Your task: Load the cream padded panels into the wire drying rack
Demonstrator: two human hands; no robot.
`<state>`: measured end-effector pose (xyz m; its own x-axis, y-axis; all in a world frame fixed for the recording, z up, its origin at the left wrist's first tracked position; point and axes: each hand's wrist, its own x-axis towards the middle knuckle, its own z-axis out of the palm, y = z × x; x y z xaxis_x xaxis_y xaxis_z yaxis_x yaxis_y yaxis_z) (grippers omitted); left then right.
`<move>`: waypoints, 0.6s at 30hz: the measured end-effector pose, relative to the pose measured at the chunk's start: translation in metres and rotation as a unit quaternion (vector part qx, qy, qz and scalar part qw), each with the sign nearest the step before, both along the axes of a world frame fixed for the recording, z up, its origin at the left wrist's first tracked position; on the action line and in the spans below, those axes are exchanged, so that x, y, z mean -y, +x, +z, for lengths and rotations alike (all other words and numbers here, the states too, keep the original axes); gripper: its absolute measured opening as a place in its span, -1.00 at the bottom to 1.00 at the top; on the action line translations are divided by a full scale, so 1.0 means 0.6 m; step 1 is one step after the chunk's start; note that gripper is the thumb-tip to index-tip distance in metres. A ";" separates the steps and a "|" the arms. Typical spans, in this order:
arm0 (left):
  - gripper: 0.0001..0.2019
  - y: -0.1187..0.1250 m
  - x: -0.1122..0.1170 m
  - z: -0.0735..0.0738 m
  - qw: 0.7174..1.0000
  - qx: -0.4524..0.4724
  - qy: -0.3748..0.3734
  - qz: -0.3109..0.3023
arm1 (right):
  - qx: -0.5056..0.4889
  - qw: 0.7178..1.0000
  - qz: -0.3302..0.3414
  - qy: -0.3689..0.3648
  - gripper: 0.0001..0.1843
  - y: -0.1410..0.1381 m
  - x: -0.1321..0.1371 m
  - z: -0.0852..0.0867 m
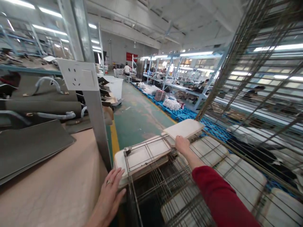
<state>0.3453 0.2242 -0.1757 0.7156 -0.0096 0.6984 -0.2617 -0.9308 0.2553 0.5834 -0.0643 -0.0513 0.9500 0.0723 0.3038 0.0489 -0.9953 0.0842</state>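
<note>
My right hand [182, 145] grips the near edge of a pale, flat panel with rounded corners [186, 127], thumb and fingers closed on it. The panel is held at a slight tilt above other pale pieces on a wire rack [151, 176]. Lower left, my left hand [111, 190] is open with its fingers stretched out. Its fingertips are at the corner of a stack of similar pale panels [144, 151], beside the rack's wire edge; whether they press on it I cannot tell. More pale panels [241, 178] lie between wire shelves to the right.
A metal post [88, 104] with a white socket plate [79, 75] stands at left. Beside it are dark bag pieces [33, 142] on a tan-covered surface [54, 183]. Raised wire shelves [255, 63] slant up at right. A green aisle [132, 116] and blue pallets [213, 126] lie beyond.
</note>
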 end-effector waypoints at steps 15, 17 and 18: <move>-0.50 -0.098 0.077 0.137 0.985 -0.059 -0.142 -0.078 | 0.363 0.902 0.110 0.207 -0.73 -0.511 0.299 0.356; -0.50 -0.136 0.118 0.189 0.981 -0.049 -0.162 -0.093 | 0.384 0.909 0.091 0.132 -0.72 -0.657 0.340 0.359; -0.50 -0.157 0.139 0.214 0.979 -0.044 -0.173 -0.102 | 0.369 0.921 0.079 0.096 -0.69 -0.730 0.358 0.349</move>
<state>0.2510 0.1406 -0.0473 0.7813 0.0686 0.6203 -0.3949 -0.7153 0.5765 0.1452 -0.2793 0.1580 0.4612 0.0695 0.8846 0.1933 -0.9809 -0.0237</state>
